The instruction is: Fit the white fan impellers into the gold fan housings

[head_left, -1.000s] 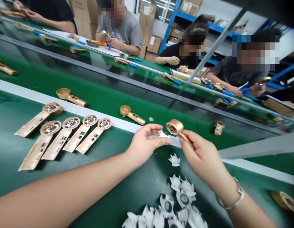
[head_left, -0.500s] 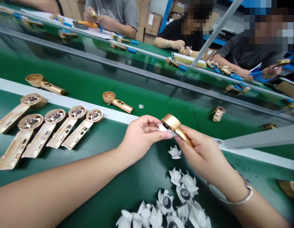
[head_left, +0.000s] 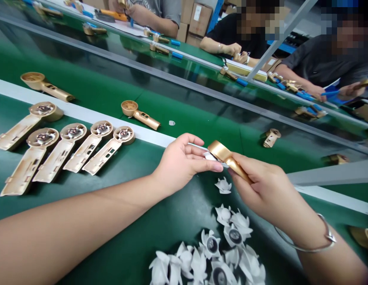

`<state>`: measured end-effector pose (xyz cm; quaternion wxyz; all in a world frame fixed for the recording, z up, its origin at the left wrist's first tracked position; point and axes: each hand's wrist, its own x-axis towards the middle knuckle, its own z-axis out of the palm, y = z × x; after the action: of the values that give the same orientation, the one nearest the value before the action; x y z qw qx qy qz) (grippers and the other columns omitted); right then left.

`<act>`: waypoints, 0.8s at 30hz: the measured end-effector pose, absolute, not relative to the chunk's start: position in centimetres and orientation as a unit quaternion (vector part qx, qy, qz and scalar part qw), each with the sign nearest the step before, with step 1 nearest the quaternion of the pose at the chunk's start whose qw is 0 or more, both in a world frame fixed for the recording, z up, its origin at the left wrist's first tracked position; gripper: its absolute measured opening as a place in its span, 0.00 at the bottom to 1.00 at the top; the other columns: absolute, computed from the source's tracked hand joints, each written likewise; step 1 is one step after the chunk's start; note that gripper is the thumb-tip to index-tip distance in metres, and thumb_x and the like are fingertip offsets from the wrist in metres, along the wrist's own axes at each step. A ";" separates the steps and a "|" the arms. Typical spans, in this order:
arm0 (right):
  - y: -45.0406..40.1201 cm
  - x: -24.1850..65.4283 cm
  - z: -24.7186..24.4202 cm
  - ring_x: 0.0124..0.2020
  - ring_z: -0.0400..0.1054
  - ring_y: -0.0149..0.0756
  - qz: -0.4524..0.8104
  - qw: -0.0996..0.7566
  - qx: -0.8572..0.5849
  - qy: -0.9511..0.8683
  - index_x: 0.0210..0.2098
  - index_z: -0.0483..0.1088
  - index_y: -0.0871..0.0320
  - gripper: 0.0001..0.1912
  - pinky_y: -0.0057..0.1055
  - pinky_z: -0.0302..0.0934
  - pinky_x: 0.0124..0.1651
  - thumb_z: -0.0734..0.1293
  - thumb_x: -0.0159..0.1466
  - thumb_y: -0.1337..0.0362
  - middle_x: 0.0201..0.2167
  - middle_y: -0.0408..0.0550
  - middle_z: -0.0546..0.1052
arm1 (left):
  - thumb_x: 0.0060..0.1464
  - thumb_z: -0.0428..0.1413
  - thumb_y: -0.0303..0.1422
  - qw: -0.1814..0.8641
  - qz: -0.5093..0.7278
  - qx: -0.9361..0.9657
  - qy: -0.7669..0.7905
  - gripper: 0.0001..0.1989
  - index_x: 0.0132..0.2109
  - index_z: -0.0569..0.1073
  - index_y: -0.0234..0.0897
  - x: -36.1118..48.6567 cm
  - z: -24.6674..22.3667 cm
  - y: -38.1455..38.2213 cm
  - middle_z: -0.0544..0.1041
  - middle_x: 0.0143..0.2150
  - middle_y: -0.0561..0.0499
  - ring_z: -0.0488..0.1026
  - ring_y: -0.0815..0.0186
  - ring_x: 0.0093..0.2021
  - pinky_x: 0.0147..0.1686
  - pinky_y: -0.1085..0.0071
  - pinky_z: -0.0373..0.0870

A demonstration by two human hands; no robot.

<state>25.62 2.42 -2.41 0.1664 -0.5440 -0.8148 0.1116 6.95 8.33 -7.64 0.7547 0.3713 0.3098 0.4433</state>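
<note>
My right hand (head_left: 261,178) grips the handle of a gold fan housing (head_left: 221,151), its round head tilted toward my left hand. Between the fingertips of my left hand (head_left: 180,162) is a white fan blade (head_left: 210,156), partly hidden at the underside of the round head. A single white fan blade (head_left: 223,185) lies on the green table just below my hands. Nearer to me is a pile of white fan blades (head_left: 212,244), some showing dark round centres.
Several gold half-shells (head_left: 96,152) lie in a row at the left. Beyond the pale rail (head_left: 152,136), gold housings (head_left: 146,118) rest on the green belt. A slanted metal bar (head_left: 335,172) stands at the right. Three people (head_left: 246,43) sit across the line.
The view has shifted slightly. Both hands remain together at the housing, and the white blade now shows less beneath its round head.
</note>
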 end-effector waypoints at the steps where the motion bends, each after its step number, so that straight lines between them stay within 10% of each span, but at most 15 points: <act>1: 2.4 25.7 -2.3 0.25 0.60 0.30 0.122 0.164 -0.541 -0.816 0.37 0.67 0.56 0.04 0.28 0.54 0.29 0.61 0.67 0.70 0.26 0.41 0.68 | 0.31 0.74 0.25 0.761 0.441 0.369 0.301 0.31 0.41 0.66 0.37 6.9 -7.6 8.3 0.79 0.28 0.55 0.80 0.65 0.30 0.35 0.68 0.77; 11: 1.6 25.0 -1.1 0.23 0.57 0.28 0.286 0.184 -0.509 -0.791 0.32 0.67 0.56 0.09 0.26 0.53 0.26 0.60 0.69 0.66 0.23 0.39 0.66 | 0.25 0.76 0.34 0.706 0.419 0.489 0.295 0.43 0.51 0.67 0.45 6.7 -7.8 8.1 0.66 0.54 0.50 0.68 0.76 0.27 0.23 0.76 0.68; 20: 6.1 29.1 -5.1 0.43 0.71 0.50 0.003 0.129 -0.673 -0.728 0.52 0.71 0.63 0.20 0.40 0.64 0.43 0.65 0.66 0.56 0.42 0.58 0.77 | 0.61 0.55 0.33 0.311 0.300 0.875 0.217 0.18 0.57 0.71 0.40 6.9 -7.9 7.0 0.70 0.61 0.44 0.65 0.56 0.60 0.60 0.56 0.63; 24: 5.2 31.3 -3.7 0.48 0.70 0.51 -0.039 0.148 -0.661 -0.734 0.48 0.75 0.64 0.18 0.43 0.64 0.51 0.63 0.67 0.56 0.45 0.61 0.76 | 0.63 0.52 0.32 0.253 0.246 0.922 0.161 0.13 0.51 0.76 0.41 6.9 -7.9 7.0 0.75 0.57 0.48 0.65 0.57 0.59 0.60 0.56 0.61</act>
<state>31.26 5.24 -3.70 0.1483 -0.6614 -0.7342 -0.0389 6.94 6.98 -7.93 0.2527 0.9219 0.1613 0.2455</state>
